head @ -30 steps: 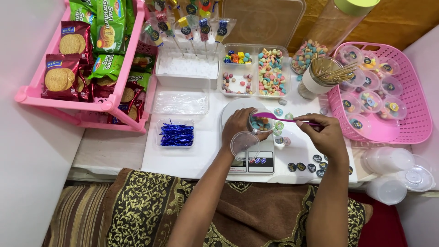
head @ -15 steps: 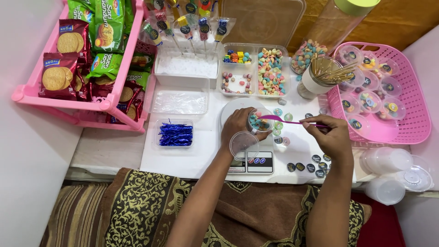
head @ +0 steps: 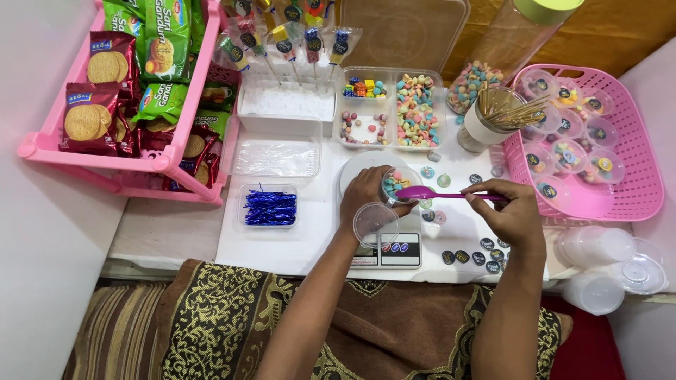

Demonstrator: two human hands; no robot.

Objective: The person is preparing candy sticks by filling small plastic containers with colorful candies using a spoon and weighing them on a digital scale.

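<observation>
My left hand (head: 366,193) grips a small clear cup of pastel candies (head: 395,183) and also pinches a clear round lid (head: 374,222) below it, over a white kitchen scale (head: 386,248). My right hand (head: 508,211) holds a purple spoon (head: 440,193) by the handle, its bowl lying across the cup's mouth. Small round stickers (head: 470,256) lie on the white table beside the scale.
A divided clear tray of coloured candies (head: 394,109) sits behind the scale, with a jar of wooden sticks (head: 487,119) and a pink basket of filled cups (head: 620,204) to the right. Blue twist ties (head: 270,208) lie left; a pink biscuit rack (head: 141,165) stands far left. Empty cups (head: 598,246) are stacked right.
The purple spoon has stayed at the cup's mouth, shifting only slightly. My left hand keeps the cup and lid over the scale.
</observation>
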